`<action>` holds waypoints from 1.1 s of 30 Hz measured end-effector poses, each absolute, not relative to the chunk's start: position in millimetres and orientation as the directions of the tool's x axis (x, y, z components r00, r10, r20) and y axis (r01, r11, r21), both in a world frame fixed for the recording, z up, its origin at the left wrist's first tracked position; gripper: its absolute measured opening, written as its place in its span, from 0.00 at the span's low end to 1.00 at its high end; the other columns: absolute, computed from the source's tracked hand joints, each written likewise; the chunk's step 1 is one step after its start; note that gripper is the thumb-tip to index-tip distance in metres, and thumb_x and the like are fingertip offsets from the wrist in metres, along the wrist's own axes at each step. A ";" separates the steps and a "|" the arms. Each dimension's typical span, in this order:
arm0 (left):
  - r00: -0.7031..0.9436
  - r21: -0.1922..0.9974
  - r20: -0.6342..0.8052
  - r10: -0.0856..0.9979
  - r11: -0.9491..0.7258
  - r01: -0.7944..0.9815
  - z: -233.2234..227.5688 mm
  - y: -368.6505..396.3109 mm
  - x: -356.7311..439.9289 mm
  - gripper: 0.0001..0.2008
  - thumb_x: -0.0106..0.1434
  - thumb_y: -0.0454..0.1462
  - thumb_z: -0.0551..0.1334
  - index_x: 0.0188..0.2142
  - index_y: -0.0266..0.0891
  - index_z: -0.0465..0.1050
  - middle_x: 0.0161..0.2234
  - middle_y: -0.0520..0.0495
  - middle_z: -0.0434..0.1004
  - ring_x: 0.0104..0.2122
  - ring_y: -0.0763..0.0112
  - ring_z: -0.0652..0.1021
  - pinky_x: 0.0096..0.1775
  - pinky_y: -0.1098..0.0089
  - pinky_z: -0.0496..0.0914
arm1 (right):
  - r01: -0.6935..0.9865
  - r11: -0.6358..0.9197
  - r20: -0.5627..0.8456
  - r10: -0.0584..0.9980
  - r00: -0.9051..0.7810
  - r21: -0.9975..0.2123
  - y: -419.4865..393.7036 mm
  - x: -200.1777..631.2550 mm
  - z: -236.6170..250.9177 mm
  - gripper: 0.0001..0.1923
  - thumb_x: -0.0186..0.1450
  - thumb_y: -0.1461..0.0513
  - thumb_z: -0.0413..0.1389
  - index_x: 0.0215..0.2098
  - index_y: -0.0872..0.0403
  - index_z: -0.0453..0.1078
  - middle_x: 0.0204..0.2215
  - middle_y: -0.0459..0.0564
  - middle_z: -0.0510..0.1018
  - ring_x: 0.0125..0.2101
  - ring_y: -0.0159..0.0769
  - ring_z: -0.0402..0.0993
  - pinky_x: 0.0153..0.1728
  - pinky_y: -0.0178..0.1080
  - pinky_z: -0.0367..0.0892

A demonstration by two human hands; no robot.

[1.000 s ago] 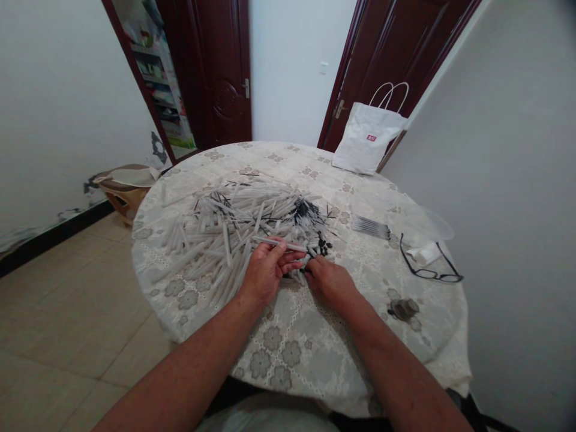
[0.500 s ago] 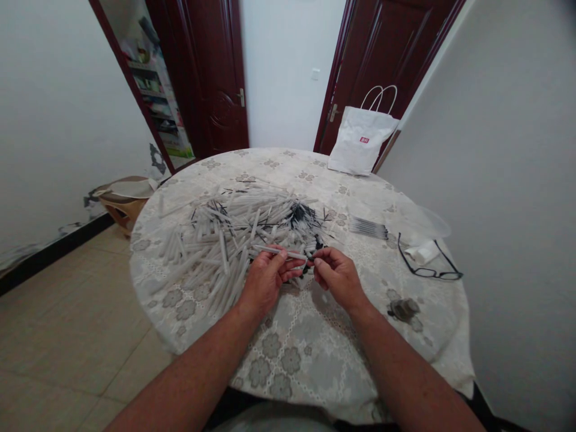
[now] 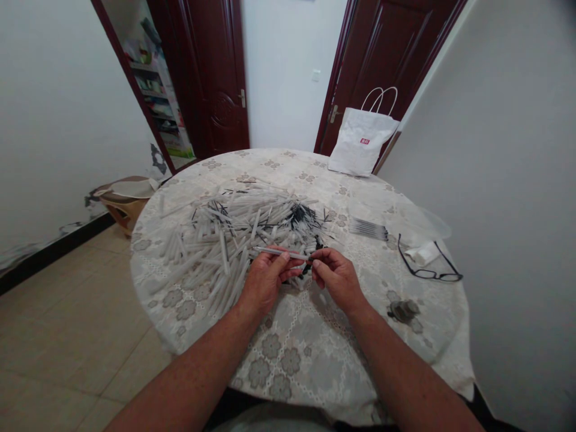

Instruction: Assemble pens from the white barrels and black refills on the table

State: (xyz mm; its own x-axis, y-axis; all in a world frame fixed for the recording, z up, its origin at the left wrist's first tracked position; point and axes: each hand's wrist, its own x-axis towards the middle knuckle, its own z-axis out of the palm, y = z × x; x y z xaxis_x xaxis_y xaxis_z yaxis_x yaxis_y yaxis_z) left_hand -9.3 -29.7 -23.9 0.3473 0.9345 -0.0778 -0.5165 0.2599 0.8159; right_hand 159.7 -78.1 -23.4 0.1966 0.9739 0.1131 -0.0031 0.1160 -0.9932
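My left hand is closed around a slim whitish pen barrel, with thumb on top and fingers beneath. The barrel lies nearly level, its thin end pointing left. At its right end, my right hand pinches a small black pen part, mostly hidden by the fingertips. Just beyond both hands spreads a large heap of pale pen barrels. Thin dark pieces are scattered through it, with a denser black cluster on its right side.
A floral cloth covers the round table. To the right are a row of thin refills, black-framed glasses, a white roll-like item and a dark grey object. A white paper bag stands at the back.
The right end of the barrel and the black part in my right fingers are closer together and now meet. Both hands have otherwise hardly moved. The heap looks the same.
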 end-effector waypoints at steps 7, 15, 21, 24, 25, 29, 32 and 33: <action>0.343 0.818 -0.087 0.935 0.263 -0.511 -20.4 -30.9 -10.0 0.13 0.60 0.40 0.71 0.39 0.37 0.72 0.39 0.42 0.84 0.40 0.62 0.84 0.40 0.63 0.79 | 0.087 0.157 0.172 0.962 0.211 -0.984 -77.5 162.1 -28.0 0.13 0.63 0.54 0.63 0.41 0.53 0.73 0.23 0.42 0.75 0.19 0.28 0.66 0.20 0.32 0.61; 0.381 0.824 -0.069 0.922 0.268 -0.500 -16.7 -34.8 -10.4 0.14 0.58 0.40 0.72 0.37 0.37 0.71 0.39 0.42 0.84 0.38 0.61 0.84 0.38 0.65 0.79 | 0.323 0.161 0.228 0.956 0.183 -0.933 -81.6 161.1 -28.8 0.17 0.71 0.49 0.54 0.33 0.52 0.72 0.21 0.43 0.71 0.22 0.31 0.65 0.24 0.34 0.60; 0.373 0.837 -0.049 0.926 0.242 -0.491 -19.2 -36.6 -9.9 0.15 0.58 0.43 0.72 0.38 0.37 0.72 0.38 0.42 0.84 0.38 0.61 0.84 0.39 0.64 0.79 | 0.313 0.163 0.226 0.958 0.177 -0.936 -82.8 163.2 -32.6 0.21 0.74 0.48 0.46 0.33 0.52 0.69 0.24 0.45 0.71 0.22 0.33 0.64 0.24 0.35 0.60; 0.357 0.837 -0.045 0.933 0.230 -0.496 -20.1 -36.5 -10.2 0.15 0.59 0.43 0.72 0.38 0.37 0.72 0.38 0.43 0.84 0.38 0.62 0.84 0.39 0.64 0.79 | 0.322 0.212 0.276 0.946 0.168 -0.923 -84.7 164.4 -31.4 0.13 0.71 0.51 0.53 0.44 0.51 0.69 0.31 0.45 0.74 0.27 0.34 0.68 0.28 0.35 0.63; 0.357 0.837 -0.042 0.933 0.228 -0.497 -20.5 -36.6 -10.3 0.15 0.60 0.43 0.72 0.38 0.37 0.72 0.38 0.43 0.84 0.38 0.61 0.84 0.39 0.64 0.79 | 0.346 0.222 0.289 0.944 0.158 -0.912 -85.2 164.5 -31.0 0.12 0.70 0.52 0.55 0.45 0.50 0.68 0.31 0.45 0.74 0.28 0.34 0.68 0.30 0.35 0.64; 0.380 0.841 -0.035 0.924 0.233 -0.489 -21.8 -37.0 -10.3 0.16 0.59 0.43 0.72 0.38 0.37 0.71 0.38 0.42 0.84 0.38 0.61 0.84 0.40 0.63 0.79 | 0.401 0.199 0.263 0.959 0.111 -0.894 -85.2 163.7 -32.6 0.16 0.73 0.51 0.50 0.34 0.51 0.69 0.24 0.44 0.70 0.25 0.34 0.65 0.28 0.35 0.61; 0.387 0.842 -0.039 0.921 0.238 -0.484 -22.6 -36.7 -9.8 0.16 0.58 0.43 0.72 0.38 0.36 0.71 0.38 0.41 0.84 0.37 0.61 0.84 0.39 0.64 0.79 | 0.358 0.167 0.221 0.969 0.112 -0.918 -84.2 162.7 -36.0 0.24 0.75 0.48 0.45 0.28 0.52 0.67 0.21 0.44 0.68 0.22 0.33 0.63 0.25 0.36 0.59; 0.380 0.842 -0.038 0.924 0.235 -0.486 -22.7 -36.4 -9.7 0.16 0.58 0.44 0.72 0.38 0.36 0.71 0.38 0.41 0.84 0.37 0.61 0.84 0.39 0.64 0.79 | 0.332 0.168 0.220 0.968 0.123 -0.928 -84.2 162.5 -36.7 0.23 0.75 0.48 0.44 0.29 0.52 0.68 0.22 0.44 0.69 0.22 0.33 0.63 0.25 0.36 0.59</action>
